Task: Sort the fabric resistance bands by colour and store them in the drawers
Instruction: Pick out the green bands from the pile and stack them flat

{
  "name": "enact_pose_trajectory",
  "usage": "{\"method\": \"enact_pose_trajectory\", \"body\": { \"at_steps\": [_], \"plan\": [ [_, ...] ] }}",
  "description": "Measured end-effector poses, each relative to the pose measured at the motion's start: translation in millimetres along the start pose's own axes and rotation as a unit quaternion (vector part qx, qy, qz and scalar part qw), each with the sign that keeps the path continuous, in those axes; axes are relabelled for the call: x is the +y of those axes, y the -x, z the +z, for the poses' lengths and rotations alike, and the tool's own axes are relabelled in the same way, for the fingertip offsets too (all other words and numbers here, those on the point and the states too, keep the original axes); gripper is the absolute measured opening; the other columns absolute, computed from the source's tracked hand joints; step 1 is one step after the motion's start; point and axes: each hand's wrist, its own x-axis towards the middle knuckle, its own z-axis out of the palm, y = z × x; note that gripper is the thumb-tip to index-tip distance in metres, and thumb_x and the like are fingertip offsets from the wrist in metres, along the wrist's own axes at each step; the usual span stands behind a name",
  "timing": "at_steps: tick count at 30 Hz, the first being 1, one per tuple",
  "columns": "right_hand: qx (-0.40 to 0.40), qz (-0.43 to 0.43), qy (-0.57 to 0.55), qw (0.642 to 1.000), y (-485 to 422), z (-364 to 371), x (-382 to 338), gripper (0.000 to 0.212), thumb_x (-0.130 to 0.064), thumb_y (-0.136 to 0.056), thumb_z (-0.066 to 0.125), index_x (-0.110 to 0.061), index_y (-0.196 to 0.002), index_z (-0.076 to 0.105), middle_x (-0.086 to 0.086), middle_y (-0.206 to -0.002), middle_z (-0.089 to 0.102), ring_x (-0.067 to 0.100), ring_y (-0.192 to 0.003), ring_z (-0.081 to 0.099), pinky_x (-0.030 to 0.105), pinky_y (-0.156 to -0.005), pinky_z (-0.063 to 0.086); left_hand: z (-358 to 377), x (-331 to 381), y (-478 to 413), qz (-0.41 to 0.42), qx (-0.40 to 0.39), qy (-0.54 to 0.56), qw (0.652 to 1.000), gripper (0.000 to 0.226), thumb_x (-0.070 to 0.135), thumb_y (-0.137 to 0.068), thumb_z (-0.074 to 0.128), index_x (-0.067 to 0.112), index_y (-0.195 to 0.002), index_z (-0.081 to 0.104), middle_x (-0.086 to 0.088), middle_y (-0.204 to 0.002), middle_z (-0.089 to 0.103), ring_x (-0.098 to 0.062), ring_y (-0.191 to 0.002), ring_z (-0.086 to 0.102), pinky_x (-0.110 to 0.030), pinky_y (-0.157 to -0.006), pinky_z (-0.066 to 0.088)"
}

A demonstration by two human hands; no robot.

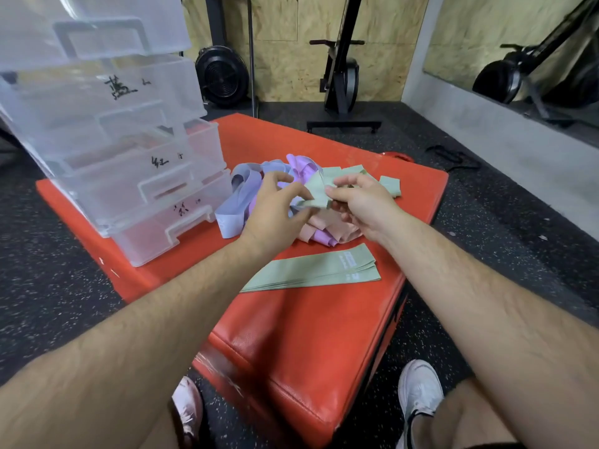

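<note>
A mixed pile of fabric bands (246, 189) in blue-grey, lilac, peach and green lies on the red padded box (291, 335). Both hands are over the pile and pinch one green band (316, 192) between them: my left hand (275, 205) holds its lower left edge, my right hand (359, 202) grips its right end. A flat stack of green bands (314, 270) lies nearer to me on the box. The clear plastic drawer unit (129, 150) stands at the left, its drawers pulled out in steps, with handwritten labels.
Black speckled rubber floor (48, 270) surrounds the box. Gym machines (343, 76) stand against the plywood back wall, and a mirror (518, 43) hangs at the right. My two white shoes (418, 390) are at the box's near edge.
</note>
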Motion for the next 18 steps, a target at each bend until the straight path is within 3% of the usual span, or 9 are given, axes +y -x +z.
{"method": "enact_pose_trajectory", "body": {
  "at_steps": [2, 5, 7, 9, 11, 13, 15, 18],
  "plan": [
    [-0.052, -0.026, 0.073, 0.996, 8.4, 1.4, -6.9, 0.017, -0.014, -0.095, 0.06, -0.026, -0.088, 0.07, -0.005, -0.08, 0.071, 0.007, -0.063, 0.058, 0.022, -0.049, 0.041, -4.1, -2.0, -3.4, -0.014, 0.013, 0.025, 1.0, 0.02, 0.031, -0.092, 0.067, 0.014, -0.083, 0.068, 0.004, -0.103, 0.056, -0.005, -0.095, 0.051, -0.019, -0.08, 0.042],
    [-0.079, -0.039, 0.187, 0.978, 19.2, 7.5, -14.7, 0.029, -0.023, -0.091, 0.048, -0.025, -0.08, 0.074, -0.015, -0.062, 0.062, 0.006, -0.054, 0.05, 0.025, -0.048, 0.044, -16.8, 5.8, -1.8, -0.086, -0.019, 0.081, 0.993, 0.02, 0.03, -0.097, 0.059, 0.016, -0.082, 0.061, 0.009, -0.07, 0.058, -0.006, -0.066, 0.053, -0.034, -0.067, 0.049],
    [-0.088, -0.039, 0.201, 0.975, 19.6, 12.0, -15.2, 0.032, -0.034, -0.085, 0.047, -0.015, -0.085, 0.073, -0.008, -0.074, 0.06, 0.012, -0.063, 0.049, 0.031, -0.058, 0.043, -22.3, 7.6, 0.8, -0.102, -0.012, 0.096, 0.99, 0.016, 0.026, -0.097, 0.057, 0.016, -0.085, 0.059, 0.004, -0.072, 0.062, -0.01, -0.065, 0.057, -0.029, -0.066, 0.051],
    [-0.097, -0.04, 0.174, 0.979, 20.3, 17.0, -15.8, 0.035, -0.045, -0.088, 0.048, -0.023, -0.08, 0.074, -0.003, -0.084, 0.062, 0.016, -0.07, 0.051, 0.035, -0.067, 0.043, -28.8, 8.7, 3.9, -0.12, 0.012, 0.118, 0.986, 0.016, 0.021, -0.098, 0.056, 0.006, -0.093, 0.058, 0.0, -0.074, 0.064, -0.009, -0.064, 0.062, -0.021, -0.064, 0.051],
    [-0.106, -0.083, 0.191, 0.972, 17.4, 20.7, -14.9, 0.033, -0.046, -0.094, 0.055, -0.024, -0.079, 0.075, -0.004, -0.085, 0.064, 0.013, -0.075, 0.054, 0.03, -0.073, 0.044, -36.3, 6.2, 3.7, -0.14, 0.025, 0.153, 0.978, 0.013, 0.015, -0.096, 0.057, 0.002, -0.097, 0.055, -0.004, -0.077, 0.066, -0.017, -0.067, 0.07, -0.031, -0.07, 0.059],
    [-0.115, -0.164, 0.261, 0.944, 11.9, 26.2, -9.3, 0.024, -0.036, -0.094, 0.064, -0.017, -0.086, 0.075, -0.002, -0.093, 0.059, 0.006, -0.08, 0.054, 0.021, -0.078, 0.041, -45.3, 2.4, 4.7, -0.161, 0.008, 0.188, 0.969, 0.014, 0.011, -0.092, 0.06, 0.003, -0.1, 0.052, -0.005, -0.084, 0.067, -0.026, -0.071, 0.072, -0.043, -0.073, 0.061],
    [-0.108, -0.208, 0.327, 0.916, 8.0, 34.1, -3.8, 0.015, -0.035, -0.093, 0.067, -0.022, -0.085, 0.071, -0.004, -0.104, 0.05, 0.003, -0.095, 0.05, 0.016, -0.086, 0.037, -53.1, -2.7, 6.6, -0.17, -0.027, 0.174, 0.97, 0.021, 0.018, -0.089, 0.067, 0.006, -0.101, 0.054, -0.005, -0.091, 0.068, -0.02, -0.071, 0.072, -0.037, -0.069, 0.061],
    [-0.124, -0.26, 0.401, 0.87, 3.6, 44.9, 1.7, 0.019, -0.041, -0.094, 0.064, -0.028, -0.081, 0.065, -0.002, -0.107, 0.062, 0.016, -0.111, 0.049, 0.031, -0.098, 0.039, -62.9, -8.8, 8.1, -0.147, -0.047, 0.101, 0.983, 0.014, 0.024, -0.091, 0.067, 0.013, -0.089, 0.06, 0.0, -0.081, 0.067, -0.009, -0.064, 0.066, -0.024, -0.058, 0.055]
  ]
}}
